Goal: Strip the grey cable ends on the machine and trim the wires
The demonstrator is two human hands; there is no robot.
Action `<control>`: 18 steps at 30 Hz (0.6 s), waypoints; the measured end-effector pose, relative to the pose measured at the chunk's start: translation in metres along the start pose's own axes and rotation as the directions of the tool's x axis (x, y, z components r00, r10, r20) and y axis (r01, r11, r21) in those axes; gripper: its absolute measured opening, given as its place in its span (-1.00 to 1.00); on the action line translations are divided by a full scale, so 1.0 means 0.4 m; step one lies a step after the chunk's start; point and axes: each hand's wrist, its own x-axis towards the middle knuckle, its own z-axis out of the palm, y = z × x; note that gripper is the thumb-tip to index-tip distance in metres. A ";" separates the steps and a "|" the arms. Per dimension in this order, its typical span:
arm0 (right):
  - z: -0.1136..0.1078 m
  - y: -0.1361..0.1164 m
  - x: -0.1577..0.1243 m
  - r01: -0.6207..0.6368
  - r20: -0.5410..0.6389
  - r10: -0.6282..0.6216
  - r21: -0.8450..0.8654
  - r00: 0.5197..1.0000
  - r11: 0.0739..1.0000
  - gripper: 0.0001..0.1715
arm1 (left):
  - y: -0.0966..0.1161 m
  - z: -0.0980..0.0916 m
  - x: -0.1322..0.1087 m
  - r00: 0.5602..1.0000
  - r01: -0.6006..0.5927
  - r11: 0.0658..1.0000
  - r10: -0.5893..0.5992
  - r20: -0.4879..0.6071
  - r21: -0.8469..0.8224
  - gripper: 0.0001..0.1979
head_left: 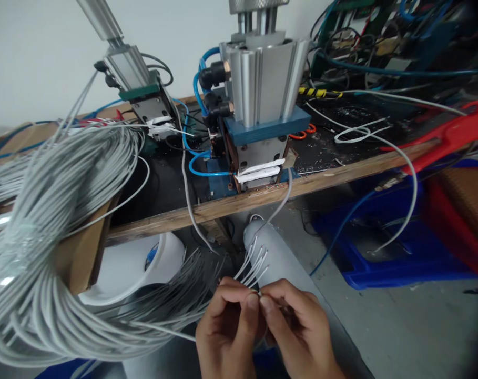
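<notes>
Fanning up-right from pinch: wire ends (254,263)

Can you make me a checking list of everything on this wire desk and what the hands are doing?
Surface: wooden-edged workbench with a black top.
Job's things: a small bunch of grey wire ends, fanned out above the fingers.
Clutter: red-handled tool, orange ring, loose white wire loop.
Hands: left hand and right hand pinch the wire ends together, thumbs touching.
Cables: big grey wire bundle draped over the bench's left end; blue air hoses.
Surroundings: pneumatic press machine, a second smaller one, blue bin on the floor, white wall.
</notes>
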 end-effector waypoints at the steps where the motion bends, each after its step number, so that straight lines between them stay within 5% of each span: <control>1: -0.001 0.000 0.000 -0.003 0.001 0.003 0.012 1.000 1.000 -0.73 | 0.001 0.000 -0.001 1.000 0.000 1.000 0.000 0.004 0.007 -0.61; 8: -0.023 -0.019 0.016 -0.018 0.036 0.018 0.001 0.999 1.000 -0.68 | 0.038 0.012 0.014 0.986 0.065 0.996 -0.073 0.147 0.055 -0.70; 13: -0.049 -0.026 0.037 0.105 0.102 -0.093 -0.112 0.990 0.988 -0.70 | 0.046 -0.007 0.054 0.958 -0.080 0.975 0.018 0.287 0.206 -0.74; 18: -0.051 -0.012 0.044 0.119 0.093 -0.115 -0.038 0.989 0.992 -0.70 | 0.016 -0.025 0.071 0.938 -0.135 0.969 0.058 0.343 0.207 -0.73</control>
